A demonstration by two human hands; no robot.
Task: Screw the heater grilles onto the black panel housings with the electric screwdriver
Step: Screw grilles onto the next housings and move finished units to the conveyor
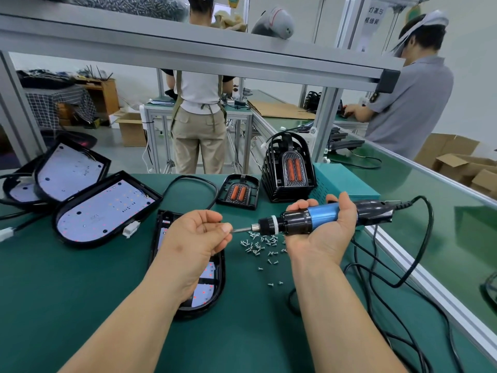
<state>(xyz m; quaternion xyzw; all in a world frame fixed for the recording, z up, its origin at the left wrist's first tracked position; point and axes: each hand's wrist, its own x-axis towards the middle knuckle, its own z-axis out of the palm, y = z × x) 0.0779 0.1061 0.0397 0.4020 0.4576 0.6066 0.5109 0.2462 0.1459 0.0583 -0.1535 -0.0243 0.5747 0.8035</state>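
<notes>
My right hand (326,232) grips the blue and black electric screwdriver (320,216), held level with its bit pointing left. My left hand (195,238) meets the bit tip with pinched fingertips; whatever it pinches is too small to see. A black panel housing (212,286) with a white LED board lies under my left forearm, partly hidden. A pile of small silver screws (259,244) lies on the mat below the screwdriver. One heater grille (238,192) with orange elements lies flat farther back, next to a stack of grilles (287,168).
Three more panel housings (102,211) lie at the left on the green mat. A teal box (341,181) stands behind the screwdriver. The tool's black cable (403,284) loops across the right side. A metal bench rail (430,297) runs at right. Two people work at benches behind.
</notes>
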